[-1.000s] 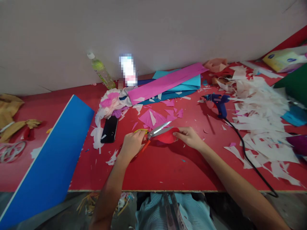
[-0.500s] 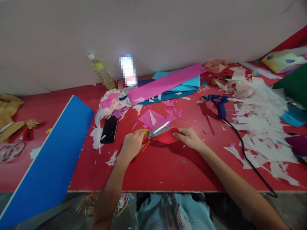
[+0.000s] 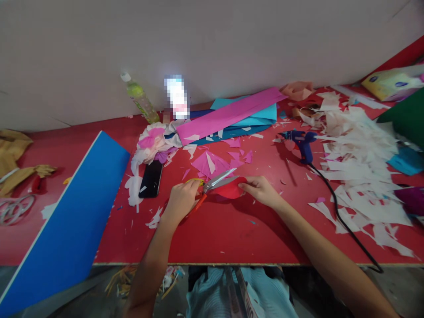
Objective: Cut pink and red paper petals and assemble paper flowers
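Observation:
My left hand (image 3: 183,197) is closed around the handles of a pair of scissors (image 3: 220,178), one part yellow and one orange-red. The blades point up and to the right, parted a little. A piece of red paper (image 3: 231,190) lies at the lower blade. My right hand (image 3: 261,190) pinches the right end of that paper between thumb and fingers. Pink paper scraps (image 3: 209,163) lie on the table just beyond the blades.
A blue glue gun (image 3: 302,143) with a black cord stands at the right, beside piled white scraps (image 3: 361,168). A blue board (image 3: 76,212) leans at the left. A phone (image 3: 151,179), paper flowers (image 3: 153,140), a bottle (image 3: 141,100) and pink paper (image 3: 232,115) lie or stand behind.
Almost nothing differs. The scissor blades and the red paper have shifted very slightly, and both hands keep their grip.

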Action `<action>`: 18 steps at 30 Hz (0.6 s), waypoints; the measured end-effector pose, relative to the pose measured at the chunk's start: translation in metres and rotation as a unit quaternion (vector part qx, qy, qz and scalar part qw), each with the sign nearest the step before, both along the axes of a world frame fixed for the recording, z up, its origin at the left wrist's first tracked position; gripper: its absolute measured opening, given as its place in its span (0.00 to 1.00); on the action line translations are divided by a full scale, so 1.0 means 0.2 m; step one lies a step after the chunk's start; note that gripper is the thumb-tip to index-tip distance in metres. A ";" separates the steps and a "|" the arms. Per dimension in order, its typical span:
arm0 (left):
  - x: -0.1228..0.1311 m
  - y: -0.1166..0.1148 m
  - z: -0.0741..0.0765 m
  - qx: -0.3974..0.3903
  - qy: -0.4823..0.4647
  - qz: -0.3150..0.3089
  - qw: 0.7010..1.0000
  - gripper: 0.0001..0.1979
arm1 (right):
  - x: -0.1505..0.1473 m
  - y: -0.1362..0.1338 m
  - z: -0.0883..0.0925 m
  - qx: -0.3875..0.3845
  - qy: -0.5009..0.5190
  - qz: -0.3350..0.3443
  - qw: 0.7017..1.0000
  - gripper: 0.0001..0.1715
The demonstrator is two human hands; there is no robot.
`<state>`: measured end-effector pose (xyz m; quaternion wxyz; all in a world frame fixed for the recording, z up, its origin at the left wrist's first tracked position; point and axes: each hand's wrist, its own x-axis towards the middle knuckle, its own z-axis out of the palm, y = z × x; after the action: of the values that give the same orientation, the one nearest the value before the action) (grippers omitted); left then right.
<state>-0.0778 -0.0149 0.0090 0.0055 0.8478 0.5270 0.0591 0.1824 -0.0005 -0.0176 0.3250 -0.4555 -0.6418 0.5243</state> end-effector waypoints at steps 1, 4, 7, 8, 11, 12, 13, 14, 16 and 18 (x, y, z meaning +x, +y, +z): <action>0.00 0.00 0.00 0.000 0.000 0.000 1.000 0.12 | 0.00 0.00 0.00 0.002 -0.004 0.000 1.000 0.15; 0.00 0.00 0.00 0.001 0.002 -0.001 1.000 0.12 | 0.00 0.00 0.01 0.009 -0.016 -0.001 1.000 0.16; 0.00 0.00 0.00 0.002 0.002 -0.003 1.000 0.11 | 0.00 0.00 0.01 0.008 -0.024 -0.003 1.000 0.16; 0.00 0.00 0.00 0.002 0.000 -0.004 1.000 0.11 | 0.00 0.00 0.01 0.005 -0.026 -0.004 1.000 0.16; 0.00 0.00 0.00 -0.001 -0.001 -0.005 1.000 0.11 | 0.00 0.00 0.01 0.005 -0.026 -0.008 1.000 0.17; 0.00 0.00 -0.01 -0.002 -0.001 -0.005 1.000 0.11 | 0.00 0.00 0.00 0.006 -0.026 -0.009 1.000 0.17; -0.01 0.00 -0.01 -0.003 0.000 -0.004 1.000 0.11 | 0.00 0.00 0.00 0.007 -0.026 -0.009 1.000 0.17; -0.01 0.00 -0.01 -0.004 0.001 -0.003 1.000 0.10 | 0.00 0.00 0.00 0.007 -0.026 -0.009 1.000 0.17; -0.01 0.00 -0.01 -0.004 0.003 -0.002 1.000 0.10 | 0.01 0.00 0.00 0.005 -0.024 -0.006 1.000 0.17; -0.01 0.00 -0.01 -0.006 0.003 -0.003 1.000 0.10 | 0.01 0.00 0.00 0.005 -0.020 -0.006 1.000 0.17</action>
<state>-0.0794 -0.0146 0.0075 0.0095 0.8496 0.5245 0.0538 0.1835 -0.0013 -0.0185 0.3172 -0.4679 -0.6483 0.5100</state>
